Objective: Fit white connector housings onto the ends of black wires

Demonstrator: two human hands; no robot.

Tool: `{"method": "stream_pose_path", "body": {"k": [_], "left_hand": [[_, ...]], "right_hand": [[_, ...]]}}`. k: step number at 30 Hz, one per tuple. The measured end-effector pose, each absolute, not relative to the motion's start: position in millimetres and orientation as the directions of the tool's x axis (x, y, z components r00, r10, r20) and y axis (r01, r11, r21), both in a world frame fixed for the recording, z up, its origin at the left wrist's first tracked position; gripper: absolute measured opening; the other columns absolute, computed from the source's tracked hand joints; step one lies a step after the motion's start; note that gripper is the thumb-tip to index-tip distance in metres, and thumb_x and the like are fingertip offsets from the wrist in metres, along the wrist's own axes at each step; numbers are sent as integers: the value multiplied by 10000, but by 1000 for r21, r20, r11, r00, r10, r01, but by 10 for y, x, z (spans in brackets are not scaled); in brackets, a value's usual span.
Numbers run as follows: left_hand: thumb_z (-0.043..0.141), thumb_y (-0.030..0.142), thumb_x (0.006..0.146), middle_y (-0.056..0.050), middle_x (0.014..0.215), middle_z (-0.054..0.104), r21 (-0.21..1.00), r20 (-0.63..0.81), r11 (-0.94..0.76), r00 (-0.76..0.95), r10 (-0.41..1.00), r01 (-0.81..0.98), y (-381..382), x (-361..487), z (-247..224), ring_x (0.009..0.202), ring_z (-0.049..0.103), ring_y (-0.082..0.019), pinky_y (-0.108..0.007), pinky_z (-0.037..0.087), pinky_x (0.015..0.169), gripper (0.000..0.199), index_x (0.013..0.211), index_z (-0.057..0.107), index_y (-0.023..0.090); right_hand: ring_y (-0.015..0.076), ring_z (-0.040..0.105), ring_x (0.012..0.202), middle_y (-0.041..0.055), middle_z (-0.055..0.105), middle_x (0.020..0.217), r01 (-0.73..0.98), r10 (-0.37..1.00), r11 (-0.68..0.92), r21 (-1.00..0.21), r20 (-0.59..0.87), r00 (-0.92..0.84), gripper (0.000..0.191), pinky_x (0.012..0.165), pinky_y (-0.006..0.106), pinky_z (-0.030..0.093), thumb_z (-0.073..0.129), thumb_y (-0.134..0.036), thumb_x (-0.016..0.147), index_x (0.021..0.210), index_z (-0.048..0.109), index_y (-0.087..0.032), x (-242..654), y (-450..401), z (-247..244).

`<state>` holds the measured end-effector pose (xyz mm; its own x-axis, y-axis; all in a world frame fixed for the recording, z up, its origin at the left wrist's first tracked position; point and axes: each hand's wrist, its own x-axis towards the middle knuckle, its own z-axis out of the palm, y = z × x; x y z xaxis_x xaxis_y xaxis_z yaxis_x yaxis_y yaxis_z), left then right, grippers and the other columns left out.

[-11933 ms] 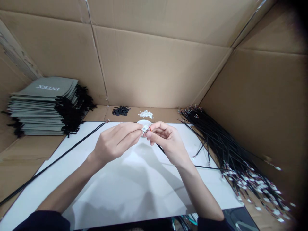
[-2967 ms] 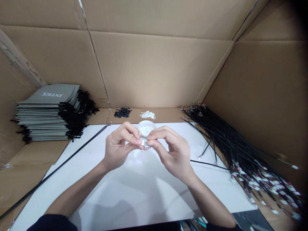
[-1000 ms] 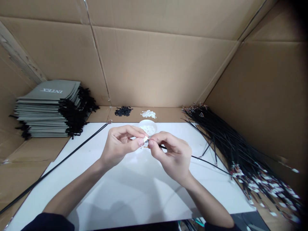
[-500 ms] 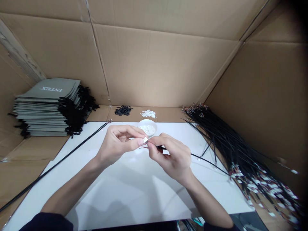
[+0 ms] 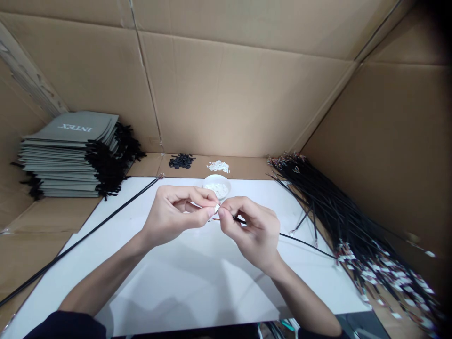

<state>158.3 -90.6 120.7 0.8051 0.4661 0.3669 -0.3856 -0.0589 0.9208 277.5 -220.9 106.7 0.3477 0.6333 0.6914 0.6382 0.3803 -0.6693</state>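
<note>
While reaching forward from dark sleeves (image 5: 65,325) over a white board (image 5: 197,282), pinches a small white connector (image 5: 216,207) between thumb and fingertips of the left hand (image 5: 180,212). With the right hand (image 5: 252,230), pinches the wire end of a black cable (image 5: 303,242) close against it — so covering most of the join. Runs that cable's long axis left to right, sloping nearer at the right. Shows red-orange wires (image 5: 215,219) below the fingertips, pointing left. Cannot tell which way the connector's open face points; too small, partly covered.

To the right, see a cable bundle (image 5: 328,207) slanting away, white ends nearest. To the left, see two cables (image 5: 56,260) side by side, pointing diagonally away. Just past the hands, see a white bowl (image 5: 219,178) of small white pieces, partly blocked by left fingers. Farther, on cardboard, find black pieces (image 5: 181,161) left of white slips (image 5: 218,166) — and, far left, grey sheets (image 5: 60,162) stacked, marked INTEX. Behind, meet a cardboard wall (image 5: 247,94).
</note>
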Motion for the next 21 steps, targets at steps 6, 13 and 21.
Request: {"method": "stream_pose_path", "body": {"k": [6, 13, 21], "left_hand": [[774, 105, 770, -58, 817, 760, 909, 378, -25, 794, 476, -417, -867, 1657, 1175, 714, 698, -161, -222, 578, 602, 84, 731, 774, 180], [711, 186, 868, -62, 1034, 752, 829, 557, -383, 659, 506, -408, -825, 1650, 1179, 916, 713, -187, -280, 599, 790, 79, 925, 757, 215], [770, 118, 742, -64, 1156, 714, 194, 907, -948, 413, 75, -253, -776, 1645, 1178, 983, 687, -253, -392, 551, 852, 227, 922, 710, 243]], "right_hand": [[106, 497, 546, -17, 584, 638, 472, 701, 329, -818, 547, 459, 153, 504, 232, 429, 631, -264, 925, 789, 617, -195, 2807, -2178, 1072], [110, 562, 554, -4, 644, 651, 224, 739, 294, -929, 370, 563, 180, 508, 216, 459, 665, -356, 919, 841, 658, -194, 2896, -2108, 1113], [103, 589, 583, -2, 665, 696, 130, 755, 343, -930, 356, 551, 138, 531, 207, 479, 684, -323, 914, 868, 666, -194, 2888, -2078, 1126]]}}
